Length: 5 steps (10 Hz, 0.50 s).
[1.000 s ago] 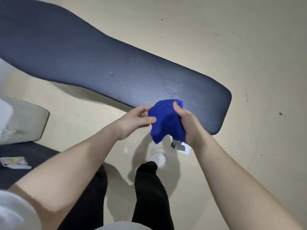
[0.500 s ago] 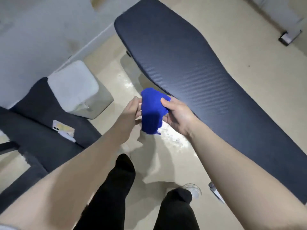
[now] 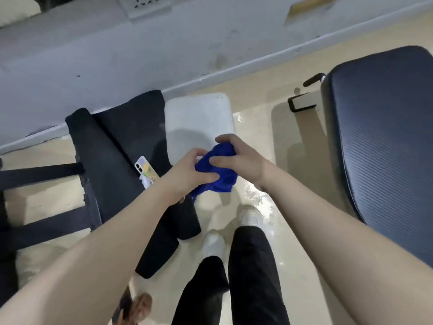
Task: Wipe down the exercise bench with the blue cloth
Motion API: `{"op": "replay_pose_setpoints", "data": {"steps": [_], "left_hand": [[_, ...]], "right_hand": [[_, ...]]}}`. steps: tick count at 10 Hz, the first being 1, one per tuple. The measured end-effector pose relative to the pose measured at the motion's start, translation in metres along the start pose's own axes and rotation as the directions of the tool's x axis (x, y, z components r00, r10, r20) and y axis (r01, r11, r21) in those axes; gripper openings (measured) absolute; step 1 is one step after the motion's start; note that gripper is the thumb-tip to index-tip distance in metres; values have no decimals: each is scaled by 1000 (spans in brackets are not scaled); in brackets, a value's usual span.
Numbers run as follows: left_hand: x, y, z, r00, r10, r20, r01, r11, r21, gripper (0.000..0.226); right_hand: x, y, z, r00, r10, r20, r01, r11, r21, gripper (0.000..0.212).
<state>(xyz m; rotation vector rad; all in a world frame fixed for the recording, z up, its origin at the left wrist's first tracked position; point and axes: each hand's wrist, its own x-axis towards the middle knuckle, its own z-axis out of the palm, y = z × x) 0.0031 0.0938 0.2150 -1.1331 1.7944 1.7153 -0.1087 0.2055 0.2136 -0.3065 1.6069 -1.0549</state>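
A bunched blue cloth [image 3: 219, 175] hangs in mid-air in front of me, above the floor. My left hand [image 3: 187, 172] pinches its left side and my right hand [image 3: 236, 158] grips it from above and the right. The dark navy padded exercise bench [image 3: 384, 141] runs along the right edge of the view, well to the right of both hands. Neither hand nor the cloth touches the bench.
A black padded seat [image 3: 112, 146] with a phone [image 3: 145, 172] lying on it stands to the left, beside a white box [image 3: 199, 118]. A grey wall [image 3: 140, 55] runs along the top. My legs and white shoes [image 3: 249, 216] stand on the glossy beige floor [image 3: 257, 266].
The view has swung left, so the bench has shifted to the right edge and the black seat has come into view. Both hands have bunched the cloth tighter between them.
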Motion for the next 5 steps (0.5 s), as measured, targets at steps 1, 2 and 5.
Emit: {"op": "replay_pose_setpoints", "data": {"steps": [1,2,5], "left_hand": [[60,-22,-13,1000,-4,-31,4,1000,8,39],[119,-51,-25,980,46,-196,-41,999,27,37],[235,-102,-8,902,254,-351,98,669,736,70]], "right_hand": [[76,31,-6,997,76,-33,-77,997,-13,52],[140,61,-9,982,109,-154,-122,990,-74,50],[243,110,-8,958,-97,-270,24,965,-261,55]]}}
